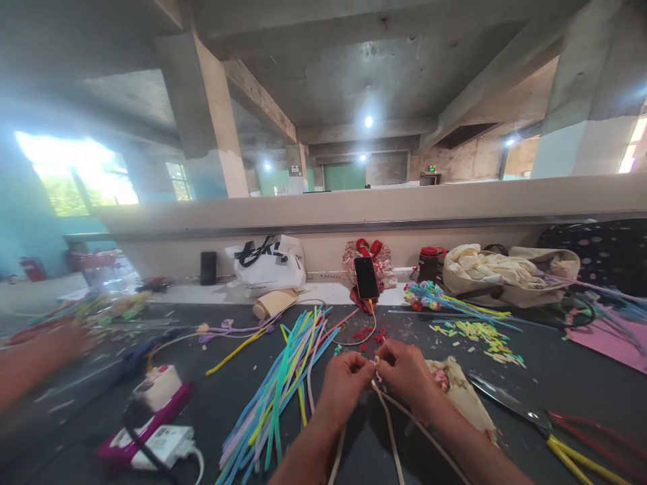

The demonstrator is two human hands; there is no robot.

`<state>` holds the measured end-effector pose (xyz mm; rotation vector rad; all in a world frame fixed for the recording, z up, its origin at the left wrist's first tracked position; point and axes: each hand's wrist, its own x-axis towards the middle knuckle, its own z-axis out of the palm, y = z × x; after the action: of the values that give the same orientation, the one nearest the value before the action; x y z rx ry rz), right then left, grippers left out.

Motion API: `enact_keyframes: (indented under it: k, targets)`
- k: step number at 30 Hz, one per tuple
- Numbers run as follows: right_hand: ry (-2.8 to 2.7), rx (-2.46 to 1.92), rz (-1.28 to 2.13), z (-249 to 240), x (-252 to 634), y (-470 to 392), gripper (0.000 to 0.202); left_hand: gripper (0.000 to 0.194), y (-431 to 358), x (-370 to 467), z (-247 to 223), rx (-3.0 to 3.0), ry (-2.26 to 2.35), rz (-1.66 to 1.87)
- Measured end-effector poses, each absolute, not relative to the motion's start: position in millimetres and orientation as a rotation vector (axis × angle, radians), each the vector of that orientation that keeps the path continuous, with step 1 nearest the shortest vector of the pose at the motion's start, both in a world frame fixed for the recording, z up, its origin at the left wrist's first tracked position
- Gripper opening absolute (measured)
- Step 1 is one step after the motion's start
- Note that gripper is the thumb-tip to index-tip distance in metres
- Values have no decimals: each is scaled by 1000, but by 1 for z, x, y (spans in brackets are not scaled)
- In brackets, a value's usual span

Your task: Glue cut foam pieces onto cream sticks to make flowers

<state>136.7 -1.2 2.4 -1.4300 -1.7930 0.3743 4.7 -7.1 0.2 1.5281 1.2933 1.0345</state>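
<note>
My left hand [348, 382] and my right hand [404, 374] meet over the middle of the dark table, fingertips pinched together. Between them is a small pale piece with a bit of pink, mostly hidden by my fingers. Long beige strands that look like pipe cleaners [390, 431] hang down from it toward me. To the left of my hands lies a loose bundle of blue, green, yellow and lilac pipe cleaners [275, 397]. A beige cloth pouch [468, 397] with pink bits rests beside my right forearm. Small red pieces [380, 335] are scattered just beyond my fingers.
Large scissors [538, 419] with red and yellow handles lie at right, near yellow-green cut pieces [480, 337]. A phone [366, 277] on a cable leans at the back. A power strip [146, 431] sits left. Another person's arm [38, 360] reaches in at far left, blurred.
</note>
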Motion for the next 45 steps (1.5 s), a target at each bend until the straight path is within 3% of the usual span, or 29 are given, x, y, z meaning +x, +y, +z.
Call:
enact_keyframes:
  k: [12, 16, 22, 34, 39, 45]
  targets:
    - [-1860, -1284, 408, 7, 159, 8, 25, 20, -4, 1, -2, 1333, 1170, 1007]
    - [-2119, -1044, 110, 4, 159, 8, 36, 20, -1, -1, -3, 1340, 1177, 1012]
    - [-2420, -1049, -359, -5, 156, 9, 6, 21, 0, -2, -4, 1370, 1152, 977]
    - [-2304, -997, -530, -5, 162, 12, 8, 23, -7, 6, 1, 1218, 1071, 930]
    - [-2297, -1048, -423, -3, 160, 9, 9, 28, -10, 11, -2, 1116, 1057, 921]
    - [-1918, -1178, 343, 2, 172, 15, 14, 32, -8, 5, 3, 1086, 1067, 973]
